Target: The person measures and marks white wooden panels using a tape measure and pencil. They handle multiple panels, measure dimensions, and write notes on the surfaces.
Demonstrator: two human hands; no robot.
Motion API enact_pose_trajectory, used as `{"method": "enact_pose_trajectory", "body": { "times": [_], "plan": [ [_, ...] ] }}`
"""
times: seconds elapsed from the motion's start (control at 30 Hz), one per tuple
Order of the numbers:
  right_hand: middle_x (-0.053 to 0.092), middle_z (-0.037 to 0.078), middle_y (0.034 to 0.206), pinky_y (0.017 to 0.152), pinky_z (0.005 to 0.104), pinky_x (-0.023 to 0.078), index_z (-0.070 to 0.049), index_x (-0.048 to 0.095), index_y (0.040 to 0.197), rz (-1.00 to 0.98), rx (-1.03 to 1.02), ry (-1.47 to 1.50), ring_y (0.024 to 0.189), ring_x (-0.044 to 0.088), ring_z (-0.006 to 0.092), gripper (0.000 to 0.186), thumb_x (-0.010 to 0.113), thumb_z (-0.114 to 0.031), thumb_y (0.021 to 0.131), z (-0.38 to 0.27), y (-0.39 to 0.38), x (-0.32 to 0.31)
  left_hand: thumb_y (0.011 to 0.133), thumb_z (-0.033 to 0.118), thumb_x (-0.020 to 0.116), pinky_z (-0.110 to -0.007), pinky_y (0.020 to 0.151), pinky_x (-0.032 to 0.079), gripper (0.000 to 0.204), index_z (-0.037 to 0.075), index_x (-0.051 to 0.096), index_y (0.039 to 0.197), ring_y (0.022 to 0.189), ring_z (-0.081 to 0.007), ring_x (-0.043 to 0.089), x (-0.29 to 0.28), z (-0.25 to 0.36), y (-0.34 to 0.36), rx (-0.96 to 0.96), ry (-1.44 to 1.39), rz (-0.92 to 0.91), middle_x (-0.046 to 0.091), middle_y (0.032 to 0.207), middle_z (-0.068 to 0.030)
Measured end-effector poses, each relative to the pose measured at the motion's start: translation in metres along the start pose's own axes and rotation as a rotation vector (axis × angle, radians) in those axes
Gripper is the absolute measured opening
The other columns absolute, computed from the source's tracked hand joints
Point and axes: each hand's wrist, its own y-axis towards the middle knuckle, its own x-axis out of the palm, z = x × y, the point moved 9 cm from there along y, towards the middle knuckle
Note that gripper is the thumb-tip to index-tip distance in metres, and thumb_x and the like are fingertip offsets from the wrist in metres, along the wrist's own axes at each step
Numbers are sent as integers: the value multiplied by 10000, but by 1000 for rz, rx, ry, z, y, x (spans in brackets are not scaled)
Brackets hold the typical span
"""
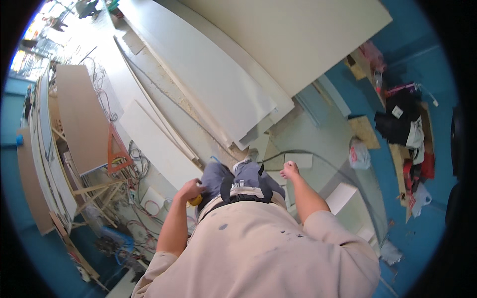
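My left hand hangs at my left hip with curled fingers, just above a yellow object that looks like a tape measure; whether it grips anything is hidden. My right hand is out beside my right thigh, fingers curled, their contents too small to make out. Between them are my grey-trousered legs and a black strap at the waist. Long white boards lie ahead of my feet, and a narrower white panel lies to the front left.
Leaning boards, a red triangular frame and tangled cables are at left. A large panel is ahead right. Bags, dark cloths and scraps lie at right. People are at the far upper left.
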Motion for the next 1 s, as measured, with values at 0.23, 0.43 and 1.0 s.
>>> {"method": "enact_pose_trajectory", "body": {
  "times": [0.23, 0.43, 1.0],
  "plan": [
    [713, 210, 1013, 907, 459, 529, -56, 617, 1125, -106, -286, -402, 1036, 673, 383, 578, 729, -507, 782, -22, -55, 81, 862, 361, 636, -446, 930, 516, 437, 24, 639, 1140, 1072, -401, 631, -13, 26, 58, 193, 588, -201, 662, 1132, -238],
    [684, 183, 887, 756, 458, 545, -59, 604, 923, 191, -276, -284, 844, 670, 372, 139, 656, -161, 844, 28, -136, 111, 853, 289, 597, -464, 845, 535, 319, 76, 711, 1061, 980, -394, 666, -16, 9, 119, 516, 757, -567, 703, 1024, -211],
    [580, 33, 638, 545, 274, 459, -66, 601, 1031, -178, 162, 784, 555, 553, 114, 372, 557, -432, 980, 157, -138, 112, 967, 295, 590, -334, 732, 515, 252, 94, 683, 1085, 819, -130, 637, 65, -25, 22, 25, 494, -1502, 706, 893, -41]
  ]
}}
